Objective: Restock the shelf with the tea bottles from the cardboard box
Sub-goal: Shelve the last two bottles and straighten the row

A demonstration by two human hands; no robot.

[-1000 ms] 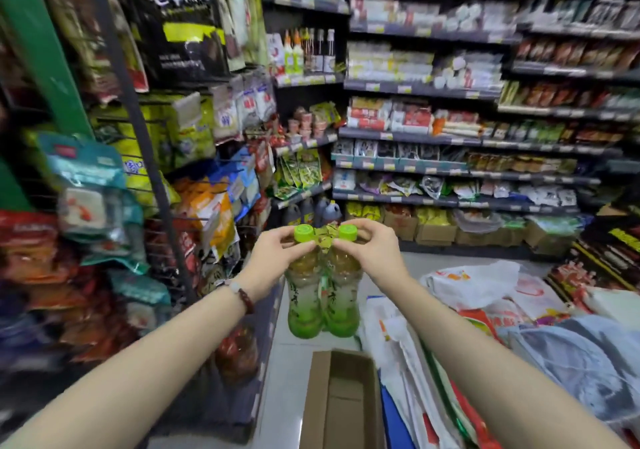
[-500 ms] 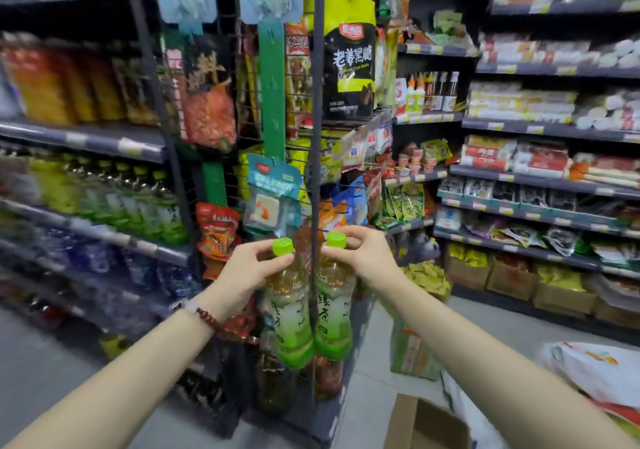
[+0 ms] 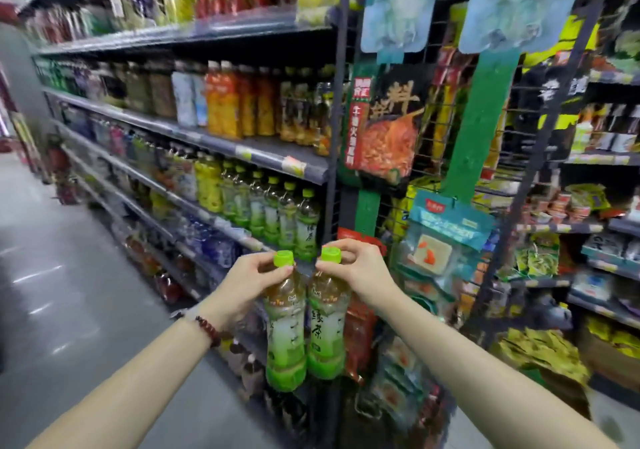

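Single head-worn wide view, angled forward and down, close to the drinks shelf [image 3: 221, 144], aisle floor [image 3: 62, 296] leftward.

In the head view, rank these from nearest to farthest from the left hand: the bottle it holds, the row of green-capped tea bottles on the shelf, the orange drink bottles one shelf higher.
1. Left bottle, held by the left hand.
2. Green-capped tea row, just above, on the shelf.
3. Orange drink bottles, one shelf higher, up-left.

Drinks shelf [image 3: 221, 218], row of green-capped tea bottles [image 3: 277, 215]
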